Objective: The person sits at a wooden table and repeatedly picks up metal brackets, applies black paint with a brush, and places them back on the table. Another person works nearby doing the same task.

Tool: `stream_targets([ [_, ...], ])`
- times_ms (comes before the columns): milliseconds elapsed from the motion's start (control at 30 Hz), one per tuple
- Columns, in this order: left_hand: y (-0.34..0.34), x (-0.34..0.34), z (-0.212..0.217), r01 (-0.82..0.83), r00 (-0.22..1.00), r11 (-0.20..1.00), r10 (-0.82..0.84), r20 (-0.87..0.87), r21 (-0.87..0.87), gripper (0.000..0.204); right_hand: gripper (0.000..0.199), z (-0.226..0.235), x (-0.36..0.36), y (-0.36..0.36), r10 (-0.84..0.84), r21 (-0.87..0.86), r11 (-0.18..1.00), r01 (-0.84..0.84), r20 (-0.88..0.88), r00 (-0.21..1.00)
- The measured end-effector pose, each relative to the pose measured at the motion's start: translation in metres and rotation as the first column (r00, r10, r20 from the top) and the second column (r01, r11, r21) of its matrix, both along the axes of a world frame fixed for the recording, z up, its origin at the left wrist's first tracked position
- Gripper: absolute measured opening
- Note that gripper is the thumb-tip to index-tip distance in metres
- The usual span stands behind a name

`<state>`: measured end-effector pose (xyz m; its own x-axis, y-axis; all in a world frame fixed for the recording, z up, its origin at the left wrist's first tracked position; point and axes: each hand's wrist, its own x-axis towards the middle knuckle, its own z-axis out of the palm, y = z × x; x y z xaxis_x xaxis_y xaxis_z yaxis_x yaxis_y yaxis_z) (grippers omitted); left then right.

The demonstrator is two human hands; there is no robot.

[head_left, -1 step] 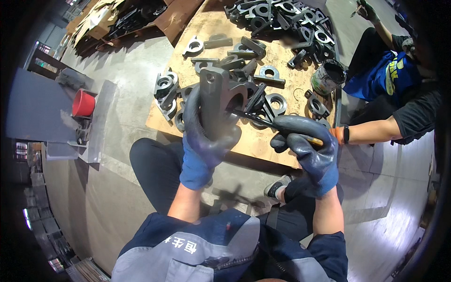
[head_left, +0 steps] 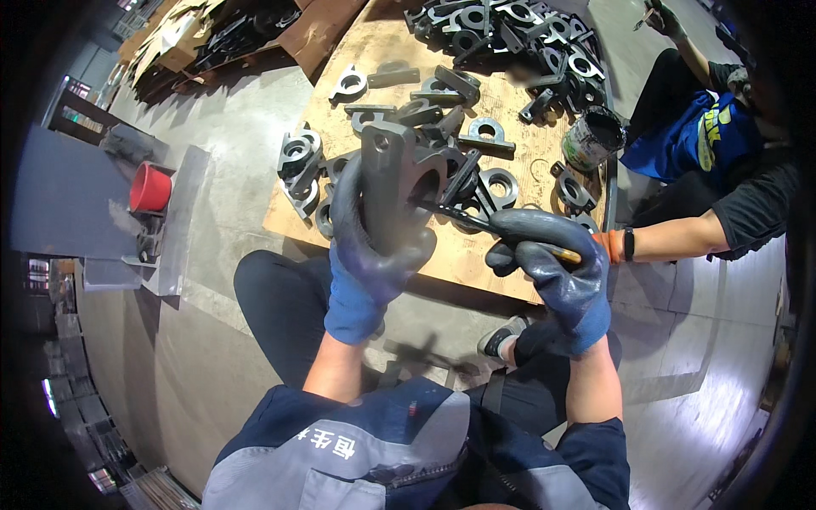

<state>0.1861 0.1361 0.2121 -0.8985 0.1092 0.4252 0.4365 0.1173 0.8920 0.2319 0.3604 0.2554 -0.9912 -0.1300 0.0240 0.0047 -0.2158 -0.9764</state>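
Note:
My left hand, in a blue and dark grey coated glove, is wrapped round a dark grey metal bracket with a large ring hole and a small bolt hole. The bracket is held up over the near edge of the table. In my right hand, gloved the same way, is a slim paintbrush, blackened toward its tip, with a yellowish handle. The brush tip reaches to the bracket's ring opening; whether it touches is hard to tell. Behind the bracket, similar ring brackets lie on the wooden tabletop.
A black-smeared paint can stands at the table's right side. A heap of dark brackets covers the far end. To the right sits a co-worker, whose orange-gloved hand is close beside my right hand. A red bucket stands at left.

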Motion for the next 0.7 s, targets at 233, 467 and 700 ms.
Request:
stream_targets([
  [233, -0.001, 0.001, 0.003, 0.018, 0.999, 0.997, -0.020, -0.030, -0.081, 0.093, 0.030, -0.011, -0.006, -0.006, 0.065, 0.226, 0.973, -0.042, -0.094, 0.993],
  [467, 0.003, 0.001, -0.001, -0.009, 1.000, 0.994, 0.006, -0.023, -0.113, 0.089, 0.048, -0.001, -0.012, 0.000, 0.078, 0.421, 0.904, 0.077, -0.339, 0.938],
  [700, 0.010, 0.003, -0.002, -0.037, 0.991, 0.995, 0.048, 0.125, -0.089, 0.088, 0.029, -0.008, -0.010, -0.004, 0.037, 0.361, 0.932, 0.043, -0.213, 0.976],
])
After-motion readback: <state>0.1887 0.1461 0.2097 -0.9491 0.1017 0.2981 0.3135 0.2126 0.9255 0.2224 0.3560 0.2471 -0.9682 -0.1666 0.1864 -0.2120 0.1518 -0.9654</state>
